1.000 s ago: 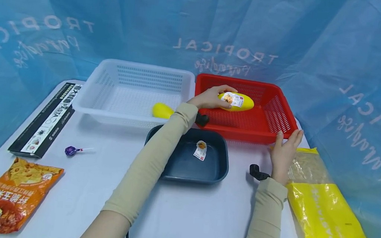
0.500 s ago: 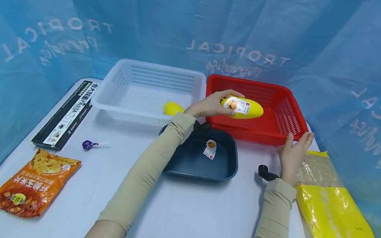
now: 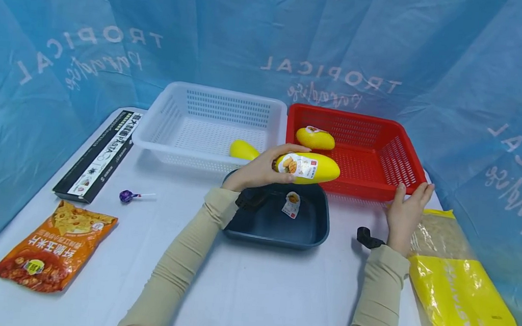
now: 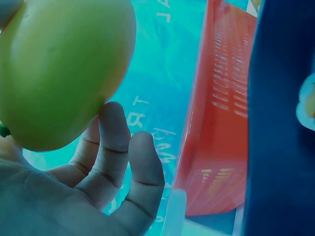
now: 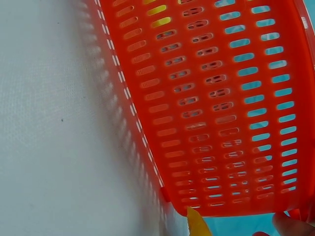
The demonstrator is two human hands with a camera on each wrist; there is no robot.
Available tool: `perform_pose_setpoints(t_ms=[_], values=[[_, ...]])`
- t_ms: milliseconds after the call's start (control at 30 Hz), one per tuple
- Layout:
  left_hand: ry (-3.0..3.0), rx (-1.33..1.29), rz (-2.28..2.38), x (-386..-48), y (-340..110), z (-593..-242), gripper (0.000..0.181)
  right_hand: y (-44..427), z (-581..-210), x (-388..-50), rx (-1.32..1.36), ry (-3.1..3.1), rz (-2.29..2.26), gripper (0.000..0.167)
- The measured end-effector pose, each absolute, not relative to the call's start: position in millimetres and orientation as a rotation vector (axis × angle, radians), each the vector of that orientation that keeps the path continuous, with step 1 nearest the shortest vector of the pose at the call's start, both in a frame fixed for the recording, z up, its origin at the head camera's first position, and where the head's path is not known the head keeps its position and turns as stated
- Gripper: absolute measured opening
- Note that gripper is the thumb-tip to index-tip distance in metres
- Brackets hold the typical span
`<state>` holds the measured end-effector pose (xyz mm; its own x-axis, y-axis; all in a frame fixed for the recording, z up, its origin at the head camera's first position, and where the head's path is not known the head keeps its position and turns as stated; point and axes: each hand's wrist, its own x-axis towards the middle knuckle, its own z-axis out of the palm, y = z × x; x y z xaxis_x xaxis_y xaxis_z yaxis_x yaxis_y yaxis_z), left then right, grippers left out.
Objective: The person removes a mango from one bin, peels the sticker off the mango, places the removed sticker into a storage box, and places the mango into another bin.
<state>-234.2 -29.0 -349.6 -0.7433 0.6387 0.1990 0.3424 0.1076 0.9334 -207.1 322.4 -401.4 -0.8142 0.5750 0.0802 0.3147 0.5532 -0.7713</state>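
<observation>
My left hand point(image 3: 260, 168) grips a yellow mango point(image 3: 313, 168) with a white label, raised over the far side of the dark blue tray. In the left wrist view the mango point(image 4: 64, 73) fills the upper left, the fingers around its underside. Another yellow mango point(image 3: 315, 138) lies in the red basket point(image 3: 379, 186). A third yellow fruit point(image 3: 243, 150) sits in the white basket point(image 3: 188, 153), partly hidden by its front wall and my arm. My right hand point(image 3: 405, 218) rests at the red basket's front right corner, fingers extended; in the right wrist view only fingertips point(image 5: 291, 225) show.
A loose fruit label point(image 3: 292, 205) lies inside the dark blue tray point(image 3: 278, 242). A black pasta box point(image 3: 100, 155), purple lollipop point(image 3: 126, 196) and orange chip bag point(image 3: 54, 249) lie left. A yellow pasta bag point(image 3: 467, 297) is right. Blue curtain point(image 3: 235, 28) surrounds the table.
My left hand has brought its mango from over the red basket toward me, above the dark tray. The mango inside the red basket is now uncovered. My right hand stays at the corner.
</observation>
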Motion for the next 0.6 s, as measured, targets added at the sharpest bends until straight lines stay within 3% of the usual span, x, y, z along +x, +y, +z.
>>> perform_pose_setpoints(t_ms=[600], values=[[2.225,1.096,1.554,-172,-73,-364,0.063,322,-402,-205,-0.694,-2.479,1.103,0.070]])
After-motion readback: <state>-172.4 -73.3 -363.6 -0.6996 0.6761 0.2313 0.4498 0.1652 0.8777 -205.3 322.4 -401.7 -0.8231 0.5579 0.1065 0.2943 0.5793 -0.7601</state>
